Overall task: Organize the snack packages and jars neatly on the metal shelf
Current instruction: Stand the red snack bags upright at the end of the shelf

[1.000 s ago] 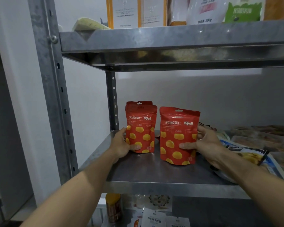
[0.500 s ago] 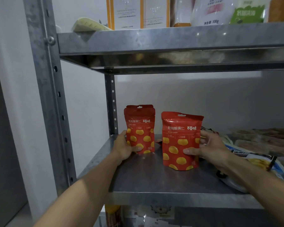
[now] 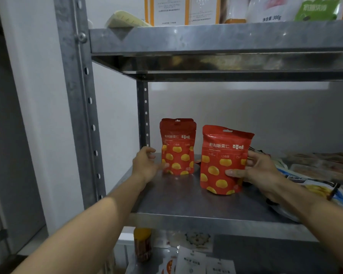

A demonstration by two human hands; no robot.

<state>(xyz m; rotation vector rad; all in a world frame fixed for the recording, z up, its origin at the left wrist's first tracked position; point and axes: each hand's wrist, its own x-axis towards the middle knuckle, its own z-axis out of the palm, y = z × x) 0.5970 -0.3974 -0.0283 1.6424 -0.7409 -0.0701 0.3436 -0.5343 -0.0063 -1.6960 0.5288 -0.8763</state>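
Two red pouches: on both I read 熟制板栗仁 and 百草味 in white, with yellow nuggets printed below.
Left pouch (image 3: 177,147): upright on the middle shelf (image 3: 176,200), well back, near the rear post (image 3: 143,115).
Right pouch (image 3: 222,161): nearer the front edge, leaning slightly, apart from the other.
Left grip (image 3: 147,165): fingers loosely spread beside the rear pouch; the thumb is at its lower corner, but blur stops me judging contact.
Right grip (image 3: 259,171): pinching the front pouch, thumb on its face, fingers behind its right edge.
Upper shelf (image 3: 206,38): two white boxes (image 3: 168,10) with orange edges, print too small to read; one white bag (image 3: 269,10) marked 300g; one green-labelled bag (image 3: 315,8).
Middle shelf, right side: flat packets (image 3: 315,171) lying piled; I cannot count them.
Lower level: one jar (image 3: 142,244) with an orange lid; several white sachets (image 3: 190,262).
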